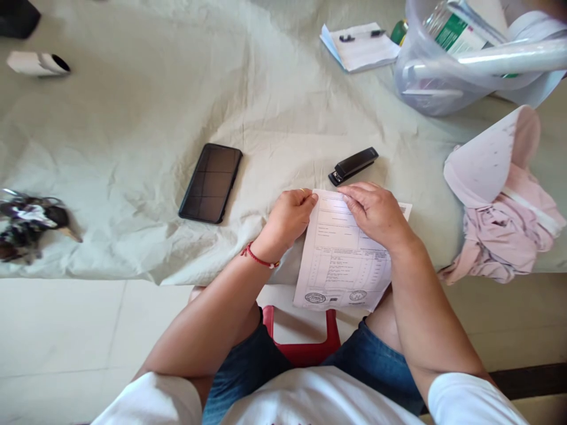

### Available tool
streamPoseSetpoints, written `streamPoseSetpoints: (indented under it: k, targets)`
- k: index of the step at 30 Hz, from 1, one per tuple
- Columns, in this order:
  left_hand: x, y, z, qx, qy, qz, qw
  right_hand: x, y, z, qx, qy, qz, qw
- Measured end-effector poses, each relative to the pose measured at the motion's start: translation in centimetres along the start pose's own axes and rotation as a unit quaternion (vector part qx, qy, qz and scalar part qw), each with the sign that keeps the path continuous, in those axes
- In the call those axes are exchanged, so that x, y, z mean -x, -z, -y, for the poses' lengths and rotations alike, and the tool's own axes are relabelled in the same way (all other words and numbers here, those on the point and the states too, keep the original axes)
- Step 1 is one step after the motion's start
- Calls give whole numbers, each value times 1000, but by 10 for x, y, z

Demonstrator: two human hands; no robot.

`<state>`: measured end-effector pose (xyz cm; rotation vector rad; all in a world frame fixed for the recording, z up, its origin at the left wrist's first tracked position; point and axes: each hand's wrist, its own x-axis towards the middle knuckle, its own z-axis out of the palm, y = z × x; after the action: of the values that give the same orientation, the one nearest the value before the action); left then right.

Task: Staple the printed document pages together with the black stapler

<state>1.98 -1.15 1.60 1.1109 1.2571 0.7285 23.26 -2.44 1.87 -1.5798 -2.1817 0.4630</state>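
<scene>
A printed paper sheet [341,254] with a table of text and round stamps near its lower edge hangs over the table's front edge. My left hand [290,215] pinches its top left corner between thumb and fingers. On the top edge, further right, my right hand [376,212] grips the paper with its thumb on the printed face. Whether one sheet or more are held I cannot tell. Just beyond my right hand lies a black stapler [353,166], apart from the fingers. A black smartphone [211,183] rests to the left of my left hand.
Wrinkled pale cloth [133,118] covers the table. At the back right stand a clear plastic tub [425,88] full of items and a notepad [367,50] with a pen. Pink fabric [509,230] lies on the right, a dark bundle [31,221] and a white roll [38,63] on the left.
</scene>
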Motion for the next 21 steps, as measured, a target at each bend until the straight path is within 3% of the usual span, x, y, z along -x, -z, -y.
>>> streamPoseSetpoints:
  k: [3, 7, 15, 21]
  targets:
    - [-1, -1, 0, 6, -1, -3, 1000, 2, -2, 4, 44, 5, -25, 999]
    - [-1, -3, -1, 23, 1, 2, 1000, 3, -2, 6, 47, -9, 3, 999]
    - [-1, -5, 1, 61, -15, 46, 997, -2, 6, 8, -90, -63, -26, 994]
    - [-1, -1, -5, 116, 4, 24, 993, -2, 16, 13, -175, -79, 3, 981]
